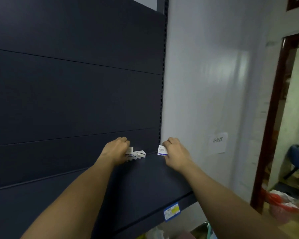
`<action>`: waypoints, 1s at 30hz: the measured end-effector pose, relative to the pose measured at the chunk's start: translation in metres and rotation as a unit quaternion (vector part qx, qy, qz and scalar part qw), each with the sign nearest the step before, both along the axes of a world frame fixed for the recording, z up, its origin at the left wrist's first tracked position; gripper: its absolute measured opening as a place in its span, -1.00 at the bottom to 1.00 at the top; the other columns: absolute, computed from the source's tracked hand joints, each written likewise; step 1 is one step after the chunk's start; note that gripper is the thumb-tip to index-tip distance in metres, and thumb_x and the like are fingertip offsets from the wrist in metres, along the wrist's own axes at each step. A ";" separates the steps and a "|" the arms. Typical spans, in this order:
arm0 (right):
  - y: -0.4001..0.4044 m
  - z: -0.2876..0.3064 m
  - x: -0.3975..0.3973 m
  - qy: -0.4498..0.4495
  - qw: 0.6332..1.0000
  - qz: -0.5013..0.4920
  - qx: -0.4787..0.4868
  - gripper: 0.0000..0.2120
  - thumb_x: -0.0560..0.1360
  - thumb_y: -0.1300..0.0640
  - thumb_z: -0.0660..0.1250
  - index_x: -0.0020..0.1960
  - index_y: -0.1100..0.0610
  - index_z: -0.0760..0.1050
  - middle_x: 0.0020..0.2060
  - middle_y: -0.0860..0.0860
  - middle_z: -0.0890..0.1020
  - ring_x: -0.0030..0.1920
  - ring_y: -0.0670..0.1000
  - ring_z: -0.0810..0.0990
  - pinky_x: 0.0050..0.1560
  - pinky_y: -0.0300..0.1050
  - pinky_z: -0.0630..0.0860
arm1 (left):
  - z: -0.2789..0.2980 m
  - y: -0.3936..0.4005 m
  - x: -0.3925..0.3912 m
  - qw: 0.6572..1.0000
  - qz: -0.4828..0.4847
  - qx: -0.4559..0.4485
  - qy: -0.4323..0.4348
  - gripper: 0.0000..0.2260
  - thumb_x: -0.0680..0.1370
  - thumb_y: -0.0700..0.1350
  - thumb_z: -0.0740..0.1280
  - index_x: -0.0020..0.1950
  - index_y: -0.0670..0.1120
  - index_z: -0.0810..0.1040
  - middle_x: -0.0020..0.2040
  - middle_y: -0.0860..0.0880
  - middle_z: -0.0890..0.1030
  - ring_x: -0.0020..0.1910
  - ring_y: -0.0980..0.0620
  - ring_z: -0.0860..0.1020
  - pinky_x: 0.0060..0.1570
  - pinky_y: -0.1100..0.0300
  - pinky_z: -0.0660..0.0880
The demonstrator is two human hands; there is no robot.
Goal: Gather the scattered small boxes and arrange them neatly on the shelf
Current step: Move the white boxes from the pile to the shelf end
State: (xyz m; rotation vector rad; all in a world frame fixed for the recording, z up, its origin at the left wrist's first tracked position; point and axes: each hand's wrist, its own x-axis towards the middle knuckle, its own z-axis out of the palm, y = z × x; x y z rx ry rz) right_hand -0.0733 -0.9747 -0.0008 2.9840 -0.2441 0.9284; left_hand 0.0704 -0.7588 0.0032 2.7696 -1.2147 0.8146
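The small white box (162, 150) in the right hand (175, 153) is pinched upright by its edge, just above the dark shelf (145, 183) near the back panel. It looks light, stiff cardboard, best held by its narrow sides without crushing. The left hand (116, 151) curls round another box (130, 150) atop a low stack of boxes (138, 155) at the shelf's rear. A paper sign (218, 143) hangs on the wall to the right; nothing blocks the gap between hands.
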 end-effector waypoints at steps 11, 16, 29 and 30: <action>-0.031 -0.021 0.068 -0.021 0.994 0.102 0.033 -0.63 0.45 0.10 0.47 0.22 0.10 0.49 0.12 -0.01 0.49 0.19 0.04 0.42 0.13 -0.11 0.46 | -0.008 -0.027 0.030 0.996 0.070 -0.047 0.007 -0.69 0.48 -0.03 0.42 0.19 -0.05 0.51 0.15 0.02 0.49 0.17 0.01 0.46 -0.03 0.12 0.51; -0.044 -0.041 0.099 -0.004 0.986 0.160 0.047 -0.61 0.45 0.06 0.48 0.24 0.09 0.51 0.11 -0.02 0.49 0.15 0.02 0.42 0.17 -0.13 0.44 | -0.035 -0.036 0.033 0.992 0.101 -0.066 0.043 -0.67 0.51 0.00 0.40 0.23 -0.06 0.51 0.16 0.01 0.47 0.18 -0.02 0.45 -0.02 0.08 0.51; -0.054 -0.090 0.152 -0.023 0.958 0.269 0.092 -0.58 0.45 0.18 0.44 0.29 0.14 0.51 0.09 -0.01 0.50 0.06 0.02 0.42 0.18 -0.07 0.46 | -0.090 -0.077 0.032 0.984 0.083 -0.148 0.063 -0.66 0.52 -0.09 0.36 0.28 -0.10 0.55 0.15 0.02 0.48 0.10 0.00 0.46 0.13 0.07 0.49; -0.053 -0.091 0.156 -0.025 0.956 0.278 0.095 -0.58 0.44 0.19 0.44 0.29 0.14 0.51 0.09 -0.02 0.50 0.06 0.01 0.42 0.18 -0.08 0.47 | -0.093 -0.077 0.033 0.982 0.087 -0.157 0.061 -0.66 0.51 -0.10 0.35 0.28 -0.10 0.55 0.15 0.02 0.49 0.09 0.00 0.46 0.12 0.08 0.49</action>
